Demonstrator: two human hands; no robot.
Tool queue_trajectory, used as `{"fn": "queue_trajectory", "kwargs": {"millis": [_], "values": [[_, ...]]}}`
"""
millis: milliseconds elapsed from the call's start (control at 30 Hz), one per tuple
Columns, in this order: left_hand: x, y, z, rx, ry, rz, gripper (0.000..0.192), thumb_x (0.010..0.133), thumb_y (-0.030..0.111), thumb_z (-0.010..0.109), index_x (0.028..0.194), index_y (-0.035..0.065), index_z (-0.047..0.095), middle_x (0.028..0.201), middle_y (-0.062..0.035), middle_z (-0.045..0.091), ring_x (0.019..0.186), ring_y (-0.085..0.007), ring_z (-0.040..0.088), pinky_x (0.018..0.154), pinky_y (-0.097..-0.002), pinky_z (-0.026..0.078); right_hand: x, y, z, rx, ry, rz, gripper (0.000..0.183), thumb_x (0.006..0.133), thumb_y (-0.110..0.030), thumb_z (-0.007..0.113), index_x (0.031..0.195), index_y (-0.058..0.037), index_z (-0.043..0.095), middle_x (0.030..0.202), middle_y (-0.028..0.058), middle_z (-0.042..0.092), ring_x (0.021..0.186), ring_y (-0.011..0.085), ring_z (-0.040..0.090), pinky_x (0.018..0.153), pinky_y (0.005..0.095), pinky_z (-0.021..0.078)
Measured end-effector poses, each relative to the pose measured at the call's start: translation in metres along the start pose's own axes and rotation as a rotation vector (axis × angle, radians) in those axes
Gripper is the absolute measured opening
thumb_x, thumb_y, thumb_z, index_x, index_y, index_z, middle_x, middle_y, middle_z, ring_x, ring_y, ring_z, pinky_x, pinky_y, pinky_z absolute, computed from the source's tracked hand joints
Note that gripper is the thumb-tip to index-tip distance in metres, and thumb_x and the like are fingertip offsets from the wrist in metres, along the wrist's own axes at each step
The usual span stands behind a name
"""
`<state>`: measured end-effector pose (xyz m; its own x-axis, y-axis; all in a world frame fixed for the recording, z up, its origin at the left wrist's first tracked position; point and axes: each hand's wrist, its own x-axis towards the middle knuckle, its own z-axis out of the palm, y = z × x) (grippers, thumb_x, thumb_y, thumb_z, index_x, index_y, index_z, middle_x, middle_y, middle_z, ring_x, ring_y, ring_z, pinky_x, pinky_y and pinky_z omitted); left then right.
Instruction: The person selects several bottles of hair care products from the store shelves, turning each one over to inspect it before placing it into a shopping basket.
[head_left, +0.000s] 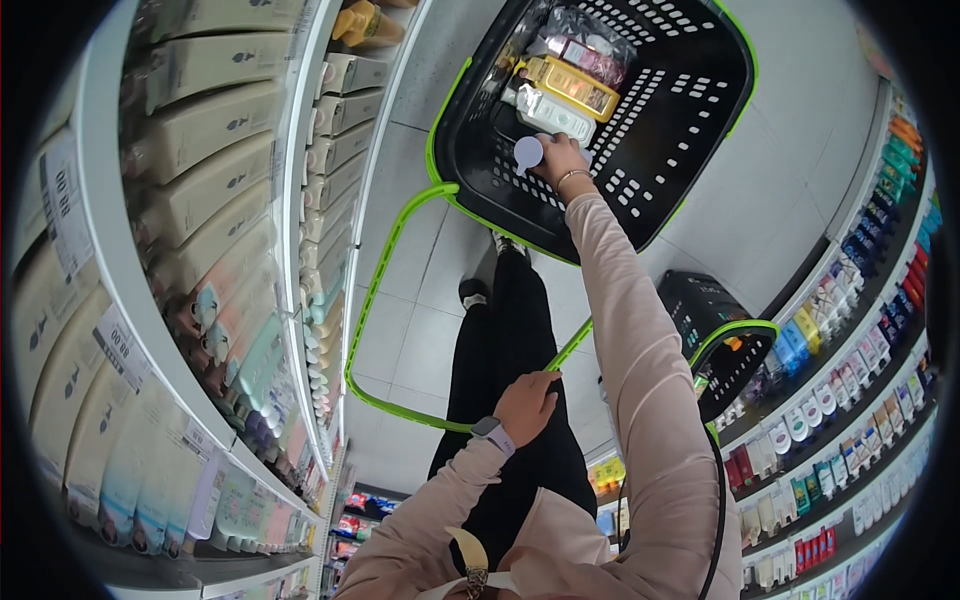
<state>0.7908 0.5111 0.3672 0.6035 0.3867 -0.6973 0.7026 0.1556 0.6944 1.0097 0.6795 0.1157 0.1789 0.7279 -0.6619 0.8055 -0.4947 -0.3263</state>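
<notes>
My right hand (562, 159) reaches into a black plastic shopping basket (660, 142) with a green rim, its fingers around a bottle with a pale lilac pump top (528, 152). Beside it in the basket lie a white bottle (556, 114), a yellow bottle (576, 88) and a pink-purple bottle (592, 61), with clear plastic wrapping around them. My left hand (527, 409), with a watch on the wrist, is on the basket's green handle (367, 315), which hangs toward me; the fingers are closed around its bar.
Shelves of bottles (217, 135) rise close on the left. On the right, curved-looking shelves hold tubes and boxes (832, 375). A second black basket (705, 300) with a green handle stands on the right. My legs (517, 322) are on the grey tiled floor (420, 300) below the basket.
</notes>
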Motion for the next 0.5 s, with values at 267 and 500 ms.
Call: {"fn": "queue_trajectory", "kwargs": {"millis": [267,500], "values": [[-0.075,-0.096,0.022,0.480,-0.550,-0.670,0.049,0.088,0.045,0.037,0.124,0.0124,0.044,0.123,-0.0098,0.048,0.120,-0.0272,0.037,0.100,-0.0584,0.016,0.011,-0.013,0.022,0.041,-0.128,0.148,0.044,0.076,-0.032,0.060,0.118,-0.0276,0.047,0.121,0.0120,0.043,0.108,0.0353,0.047,0.088,0.0424,0.0428],[-0.146,-0.139,0.008,0.656,-0.454,-0.467,0.044,0.089,0.043,0.036,0.120,0.0155,0.049,0.125,-0.0044,0.047,0.123,-0.0232,0.034,0.099,-0.0631,0.010,0.001,0.016,0.037,0.302,-0.203,0.014,0.050,0.082,-0.022,0.053,0.130,-0.0183,0.037,0.127,0.0197,0.043,0.114,0.0364,0.044,0.096,0.0373,0.0352]]}}
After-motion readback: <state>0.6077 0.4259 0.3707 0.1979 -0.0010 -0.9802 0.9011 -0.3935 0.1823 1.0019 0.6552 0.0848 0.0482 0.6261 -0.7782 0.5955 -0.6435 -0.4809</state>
